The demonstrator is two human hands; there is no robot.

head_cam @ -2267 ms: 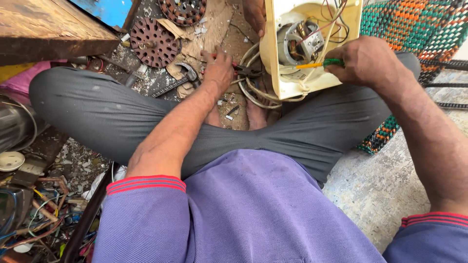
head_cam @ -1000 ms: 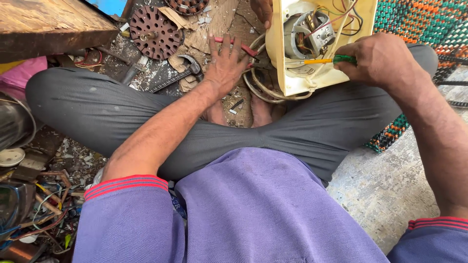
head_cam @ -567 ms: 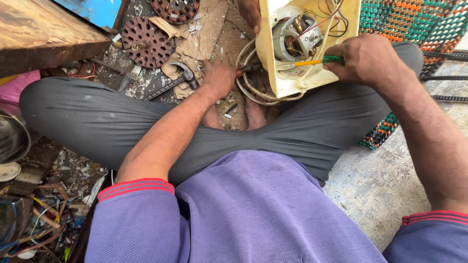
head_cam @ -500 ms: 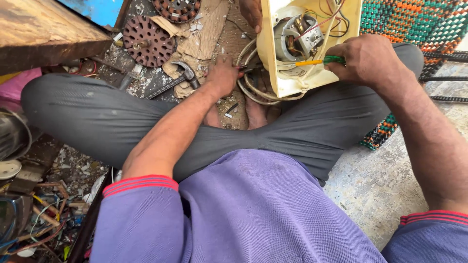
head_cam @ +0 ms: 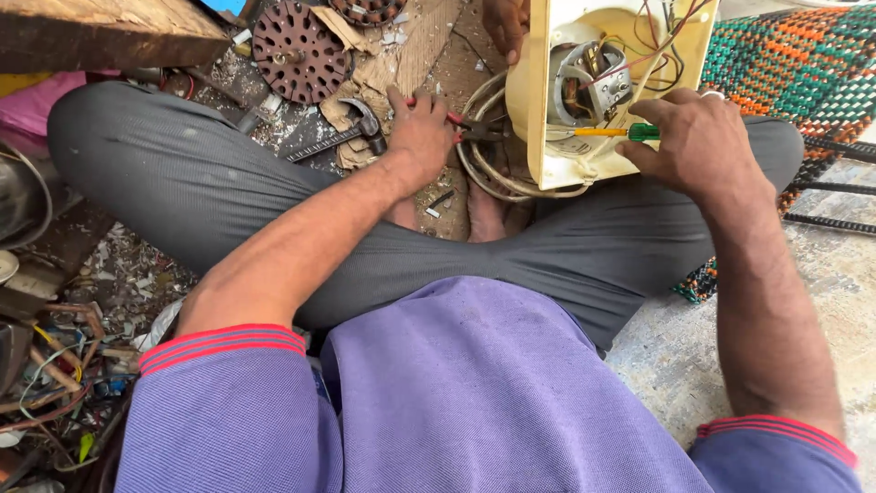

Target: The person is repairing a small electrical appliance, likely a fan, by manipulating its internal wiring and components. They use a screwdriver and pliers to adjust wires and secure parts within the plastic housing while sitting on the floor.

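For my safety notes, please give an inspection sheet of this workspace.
Surface: ground, dusty, with scraps.
Job's things: cream housing open, motor inside; screwdriver points at it; pliers beside it.
Clutter: hammer, rusty discs, wood plank, paper scraps.
Grippers: left hand on the pliers; right hand holds the screwdriver.
Cables: white cord coiled under the housing; loose wires at left.
Surroundings: woven mat at right.

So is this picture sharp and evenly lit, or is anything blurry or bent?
Head view: soft daylight, no harsh glare; the left hand on the red-handled pliers and the right hand with the screwdriver look sharp; faint shadow under the legs; the wide lens bends the edges, stretching the sleeves.
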